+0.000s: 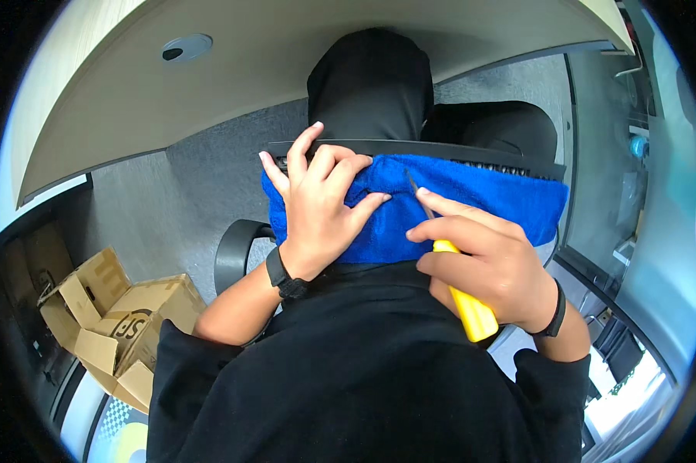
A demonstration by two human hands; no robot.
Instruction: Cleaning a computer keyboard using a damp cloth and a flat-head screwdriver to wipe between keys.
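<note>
A blue microfibre cloth lies over a long black keyboard across the lap, hiding most of it. One long edge and a row of dark keys show along the cloth's far side. My left hand rests spread on the cloth's left part, thumb and fingers apart, with cloth bunched beside them. In my right hand is a yellow-handled tool with a thin metal shaft. The index finger lies along that shaft. Its narrow tip meets the cloth near the middle; whether it touches anything beneath is hidden.
Beyond the knees stands a pale desk panel with a round cable hole. A black chair armrest is left of the lap. An opened cardboard box sits on the floor at left. A glass partition rises at right.
</note>
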